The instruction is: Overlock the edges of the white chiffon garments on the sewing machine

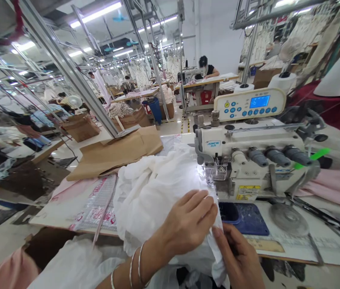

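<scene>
White fabric (154,192) lies bunched on the sewing table, its right edge running up to the lit needle area of a Jack overlock sewing machine (212,152). My left hand (191,218), with bangles on the wrist, rests on the cloth just in front of the presser foot (209,176). Its fingers are curled together and pressed onto the fabric near the edge. Lower and to the right, my right hand (237,251) pinches the same edge between thumb and fingers. Part of the fabric hangs over the table's front. The right fingertips are partly hidden behind the cloth.
Brown paper (118,152) lies on the table's left, beside printed plastic (98,204). A blue tray (248,218) sits right of my hands. The control panel (251,105) tops the machine, with thread cones (282,82) behind. Another person (209,70) works at a farther machine.
</scene>
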`<state>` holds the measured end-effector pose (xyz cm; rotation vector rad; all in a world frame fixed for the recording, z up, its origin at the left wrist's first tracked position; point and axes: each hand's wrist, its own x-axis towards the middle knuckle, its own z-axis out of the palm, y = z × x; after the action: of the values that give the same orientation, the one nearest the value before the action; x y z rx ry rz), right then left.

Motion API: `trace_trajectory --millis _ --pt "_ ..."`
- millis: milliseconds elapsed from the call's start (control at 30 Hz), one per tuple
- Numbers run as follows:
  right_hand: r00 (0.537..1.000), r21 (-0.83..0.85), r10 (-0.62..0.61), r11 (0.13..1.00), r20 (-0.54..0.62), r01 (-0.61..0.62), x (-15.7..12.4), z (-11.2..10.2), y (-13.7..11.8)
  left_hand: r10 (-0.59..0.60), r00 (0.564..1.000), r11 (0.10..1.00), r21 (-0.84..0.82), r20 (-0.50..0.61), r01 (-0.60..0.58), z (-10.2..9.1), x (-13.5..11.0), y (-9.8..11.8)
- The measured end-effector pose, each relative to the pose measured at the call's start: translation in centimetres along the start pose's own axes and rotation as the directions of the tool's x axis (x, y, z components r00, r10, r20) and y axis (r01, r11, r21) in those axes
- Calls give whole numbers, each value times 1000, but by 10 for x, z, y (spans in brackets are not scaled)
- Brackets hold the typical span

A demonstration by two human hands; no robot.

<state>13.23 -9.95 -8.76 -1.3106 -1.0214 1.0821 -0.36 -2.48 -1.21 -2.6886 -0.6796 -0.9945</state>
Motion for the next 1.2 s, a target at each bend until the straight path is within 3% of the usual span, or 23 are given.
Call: trace_trajectory --millis 133,400,567,700,1000,1200 --pt "1000 -39 -23 999 -19 22 1 -1 -4 -9 999 999 40 31 8 2 -10 -2" --pt "999 -62 -33 998 -9 32 12 2 -9 -41 998 984 -172 49 49 4 -4 -43" --pt "998 -94 -52 994 19 54 9 -1 -1 55 998 998 27 24 -56 -6 5 -21" --pt "998 -139 -68 988 6 68 7 -5 3 64 992 996 59 109 -71 -7 -3 -1" --pt "998 -25 -50 998 37 51 14 -1 -5 -43 998 983 -175 49 51 4 -4 -37" --pt "999 -37 -40 998 33 41 7 0 -1 1 1000 1000 -25 -24 -2 -3 -1 -19"
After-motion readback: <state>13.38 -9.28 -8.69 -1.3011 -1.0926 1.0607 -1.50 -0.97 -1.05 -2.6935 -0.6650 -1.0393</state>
